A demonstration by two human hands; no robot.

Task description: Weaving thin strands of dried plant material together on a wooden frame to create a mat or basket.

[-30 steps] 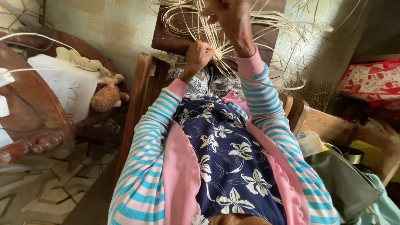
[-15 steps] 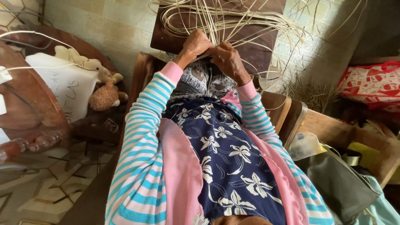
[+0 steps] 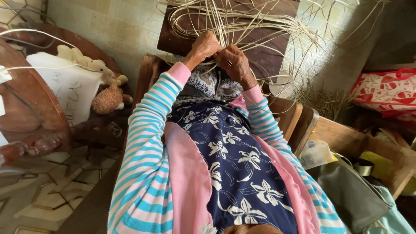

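Pale cane strips (image 3: 242, 26) fan out over the near edge of the dark wooden stool (image 3: 268, 52) — light, springy, probably quick to kink. Left hand (image 3: 204, 47) and right hand (image 3: 232, 63) sit close together, both pinching strands where they bunch — looks like the best spot to grip.

Left hand (image 3: 204, 46) and right hand (image 3: 232, 61) pinch pale cane strips (image 3: 242, 21).

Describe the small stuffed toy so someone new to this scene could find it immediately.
Start at the round dark wooden table on the left. At its right edge, beside the white paper sheet, lies the stuffed toy. It alone is fuzzy and brown.
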